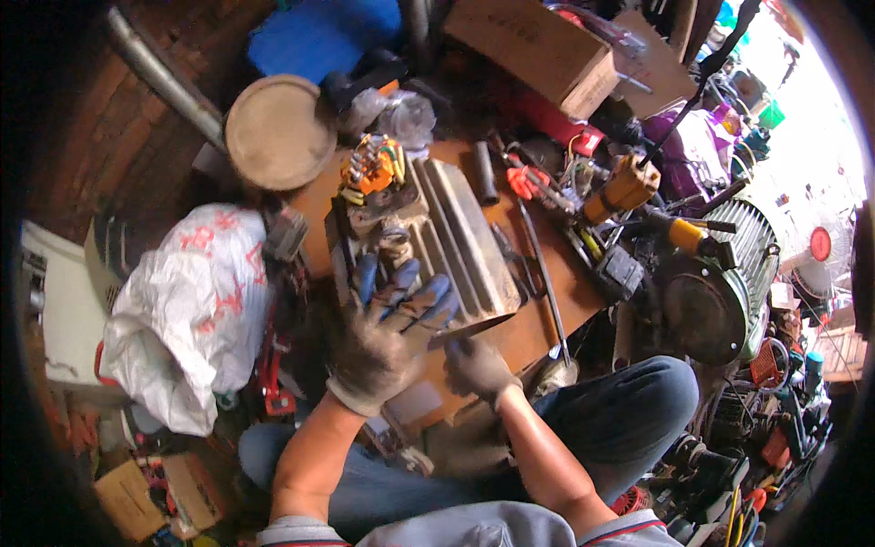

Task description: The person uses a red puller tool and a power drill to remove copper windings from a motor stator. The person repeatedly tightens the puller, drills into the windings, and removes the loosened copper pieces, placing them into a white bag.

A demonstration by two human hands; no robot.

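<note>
A grey, finned electric motor housing (469,242) lies on the brown work board between my knees. On its far left part sits a bundle of orange and yellow wires (374,167), with a round metal fitting (394,242) nearer to me. My left hand (383,342), in a grey glove with blue fingertips, reaches over the housing's near left part with its fingers spread. Close to the housing's near end is my gloved right hand (478,369). It looks curled, but blur hides its fingers and anything they may hold.
A long metal rod (544,283) and a dark tube (485,173) lie right of the housing. Red-handled pliers (529,180) and a green motor (725,283) are farther right. At left are a white sack (196,310) and a round stool top (281,132); cardboard boxes (533,50) stand behind.
</note>
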